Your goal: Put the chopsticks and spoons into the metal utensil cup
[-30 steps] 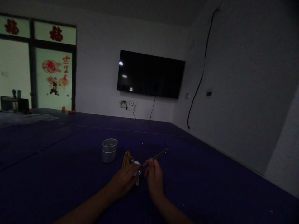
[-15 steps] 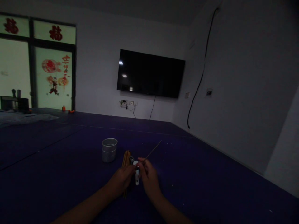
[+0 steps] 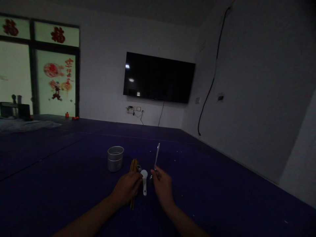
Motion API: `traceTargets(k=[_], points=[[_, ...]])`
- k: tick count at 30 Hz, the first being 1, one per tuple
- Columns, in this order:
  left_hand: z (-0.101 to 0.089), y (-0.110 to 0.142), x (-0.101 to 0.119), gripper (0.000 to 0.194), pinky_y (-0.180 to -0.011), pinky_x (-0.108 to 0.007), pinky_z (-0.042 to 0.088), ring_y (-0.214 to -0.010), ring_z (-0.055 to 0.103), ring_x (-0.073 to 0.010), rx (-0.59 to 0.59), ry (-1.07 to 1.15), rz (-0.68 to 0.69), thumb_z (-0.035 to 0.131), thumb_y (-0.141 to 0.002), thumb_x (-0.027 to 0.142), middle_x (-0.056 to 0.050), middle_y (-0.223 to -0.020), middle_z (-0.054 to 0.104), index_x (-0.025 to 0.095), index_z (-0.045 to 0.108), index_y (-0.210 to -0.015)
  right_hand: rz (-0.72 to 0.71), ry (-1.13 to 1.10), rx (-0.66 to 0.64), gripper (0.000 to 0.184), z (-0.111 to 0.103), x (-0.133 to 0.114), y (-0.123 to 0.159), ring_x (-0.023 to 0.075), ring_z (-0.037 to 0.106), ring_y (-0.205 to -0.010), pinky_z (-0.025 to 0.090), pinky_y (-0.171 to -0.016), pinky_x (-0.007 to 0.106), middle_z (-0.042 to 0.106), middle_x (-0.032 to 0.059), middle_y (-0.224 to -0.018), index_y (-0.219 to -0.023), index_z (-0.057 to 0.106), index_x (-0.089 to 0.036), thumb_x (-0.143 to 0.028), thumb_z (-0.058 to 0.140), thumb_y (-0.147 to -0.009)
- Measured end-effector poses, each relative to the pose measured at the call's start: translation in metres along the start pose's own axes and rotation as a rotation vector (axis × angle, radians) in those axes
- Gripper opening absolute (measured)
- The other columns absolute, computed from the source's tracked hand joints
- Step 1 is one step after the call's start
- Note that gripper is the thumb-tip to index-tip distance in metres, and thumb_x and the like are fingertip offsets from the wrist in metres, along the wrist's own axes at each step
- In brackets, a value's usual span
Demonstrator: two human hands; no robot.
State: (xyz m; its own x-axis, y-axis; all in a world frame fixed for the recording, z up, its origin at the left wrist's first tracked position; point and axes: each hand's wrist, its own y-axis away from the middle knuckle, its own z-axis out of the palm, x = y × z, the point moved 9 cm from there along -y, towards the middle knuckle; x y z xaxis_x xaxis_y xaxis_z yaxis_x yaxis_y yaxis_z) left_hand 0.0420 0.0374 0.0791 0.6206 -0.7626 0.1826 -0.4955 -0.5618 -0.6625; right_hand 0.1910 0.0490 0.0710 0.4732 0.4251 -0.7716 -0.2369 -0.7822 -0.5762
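Observation:
My right hand [image 3: 162,186] is closed on a slim metal spoon [image 3: 157,154]. Its long handle sticks up above my fingers, and a shiny end shows just below them. My left hand [image 3: 127,187] rests over a bundle of chopsticks [image 3: 133,166], fingers curled together. Its fingertips meet the bowl edge of a white spoon [image 3: 144,184], whose handle points toward me; what they grip, if anything, is hidden. Behind the fingertips a small metal piece [image 3: 139,168] partly shows. To the left stands an upright grey metal cup [image 3: 115,163].
Everything lies on a wide dark purple tabletop [image 3: 81,184] with small white specks. Clear plastic sheeting [image 3: 27,125] and a black box-like object [image 3: 14,110] are at the far left. Small orange items [image 3: 67,115] sit near the door. A television [image 3: 159,77] hangs on the wall.
My right hand has drawn slightly right, away from the left. The metal spoon's handle has swung from slanting right to nearly upright. The white spoon, chopsticks and cup stay in place.

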Motion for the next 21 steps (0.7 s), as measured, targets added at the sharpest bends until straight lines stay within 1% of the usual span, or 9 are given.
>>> traceTargets(k=[2,5,7,10,14,17,19,21], points=[[0.000,-0.001,-0.001,0.025,-0.068,-0.026,0.049,-0.078,0.064,-0.0169,-0.029,-0.001,-0.029,0.035,-0.091,0.023,-0.006,-0.084,0.067,0.020,0.059,-0.092,0.043,0.043,-0.029,0.036,0.002,0.010,-0.002,0.0163,0.057,-0.048,0.043,-0.049,0.025,0.066,0.0020,-0.057,-0.100,0.071,-0.015,-0.039,0.053,-0.081],[0.001,-0.001,-0.001,0.025,-0.069,-0.026,0.049,-0.078,0.063,-0.0167,-0.062,0.003,-0.060,0.035,-0.090,0.023,-0.005,-0.084,0.066,0.021,0.061,-0.091,0.063,0.109,-0.063,0.029,0.007,0.021,-0.004,0.0162,0.057,-0.046,0.039,-0.045,0.024,0.066,0.0021,-0.054,-0.090,0.074,-0.015,-0.033,0.053,-0.079],[0.001,-0.002,-0.001,0.026,-0.070,-0.027,0.048,-0.079,0.062,-0.0167,-0.076,0.006,-0.071,0.035,-0.090,0.023,-0.005,-0.084,0.066,0.020,0.061,-0.090,0.047,0.165,-0.071,0.023,0.008,0.025,-0.005,0.0163,0.058,-0.048,0.038,-0.046,0.023,0.067,0.0027,-0.055,-0.080,0.075,-0.017,-0.030,0.056,-0.075],[0.000,-0.002,-0.001,0.027,-0.070,-0.026,0.048,-0.079,0.062,-0.0164,-0.068,0.001,-0.071,0.035,-0.090,0.023,-0.006,-0.084,0.066,0.020,0.062,-0.090,0.035,0.220,-0.033,0.014,0.006,0.030,-0.006,0.0178,0.061,-0.053,0.041,-0.051,0.025,0.068,0.0040,-0.058,-0.069,0.074,-0.019,-0.026,0.062,-0.068],[-0.002,-0.002,0.000,0.027,-0.066,-0.026,0.048,-0.076,0.061,-0.0163,-0.040,-0.031,-0.052,0.035,-0.090,0.022,-0.005,-0.081,0.066,0.020,0.062,-0.086,0.016,0.220,-0.008,0.009,0.005,0.033,-0.006,0.0209,0.063,-0.057,0.044,-0.059,0.030,0.070,0.0050,-0.062,-0.062,0.073,-0.022,-0.027,0.066,-0.064],[-0.005,-0.003,0.002,0.028,-0.066,-0.027,0.048,-0.075,0.061,-0.0171,-0.011,-0.089,-0.023,0.034,-0.091,0.021,-0.005,-0.077,0.065,0.019,0.061,-0.081,0.002,0.207,0.009,0.006,0.005,0.032,-0.006,0.0220,0.063,-0.056,0.044,-0.058,0.031,0.070,0.0055,-0.061,-0.060,0.072,-0.023,-0.025,0.066,-0.062],[-0.011,-0.004,0.003,0.029,-0.068,-0.029,0.048,-0.075,0.060,-0.0175,0.039,-0.153,0.001,0.034,-0.091,0.019,-0.005,-0.077,0.065,0.018,0.060,-0.081,-0.008,0.196,0.016,0.005,0.004,0.031,-0.006,0.0214,0.062,-0.054,0.043,-0.055,0.030,0.069,0.0048,-0.059,-0.057,0.071,-0.024,-0.024,0.066,-0.060],[-0.023,-0.006,0.000,0.027,-0.071,-0.031,0.048,-0.078,0.060,-0.0189,0.124,-0.242,0.008,0.034,-0.091,0.019,-0.007,-0.083,0.067,0.018,0.061,-0.086,-0.023,0.187,0.018,0.006,0.004,0.029,-0.006,0.0206,0.061,-0.053,0.042,-0.054,0.029,0.068,0.0041,-0.057,-0.055,0.069,-0.024,-0.024,0.067,-0.060]])
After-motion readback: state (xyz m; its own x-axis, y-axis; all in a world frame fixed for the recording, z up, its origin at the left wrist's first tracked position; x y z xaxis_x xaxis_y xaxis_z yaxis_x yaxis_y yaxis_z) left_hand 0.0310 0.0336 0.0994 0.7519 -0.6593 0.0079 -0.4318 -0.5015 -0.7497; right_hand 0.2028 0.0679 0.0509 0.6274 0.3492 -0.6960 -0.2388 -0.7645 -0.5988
